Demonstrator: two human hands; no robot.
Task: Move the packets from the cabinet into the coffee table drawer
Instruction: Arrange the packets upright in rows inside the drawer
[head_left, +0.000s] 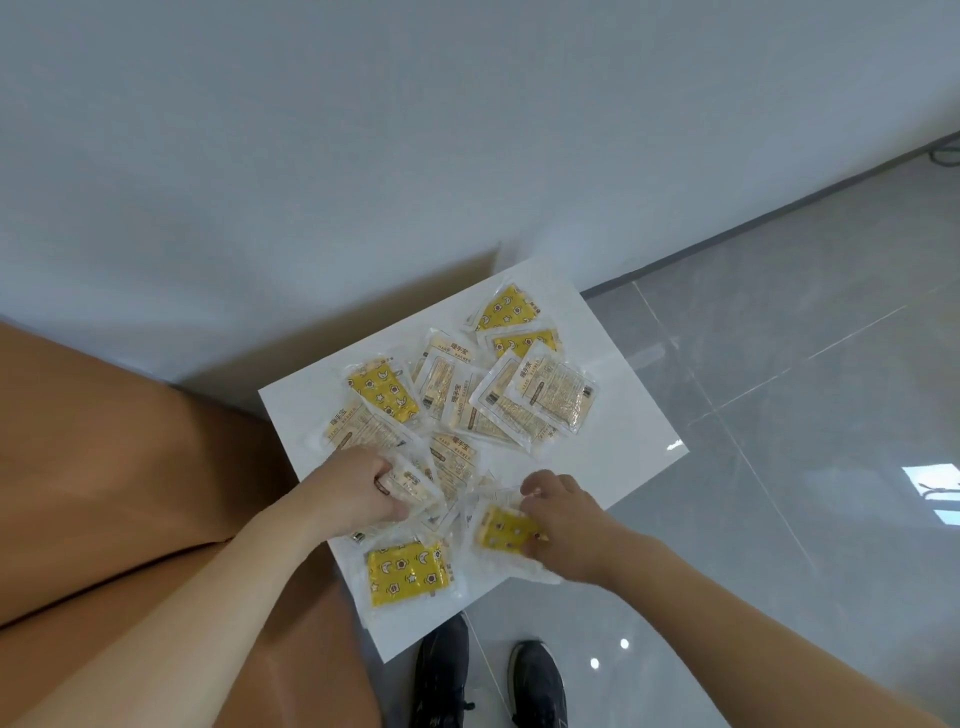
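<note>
Both forearms reach down: the left hand (358, 493) grips a pale packet (410, 486) and the right hand (569, 519) pinches a yellow packet (506, 530), both among the hand-warmer packets (498, 400) scattered on the white cabinet top (623, 395). Gathering looks barely begun, since nearly all packets lie there and no coffee table drawer is in sight. Black shoes (488, 675) stand below on grey tiles (805, 364), a brown panel (130, 467) crowding the left.

Both arms reach forward and down, bare to the wrist.
Left hand (358, 493) curls closed in a grip; right hand (566, 519) pinches with bent fingers.
</note>
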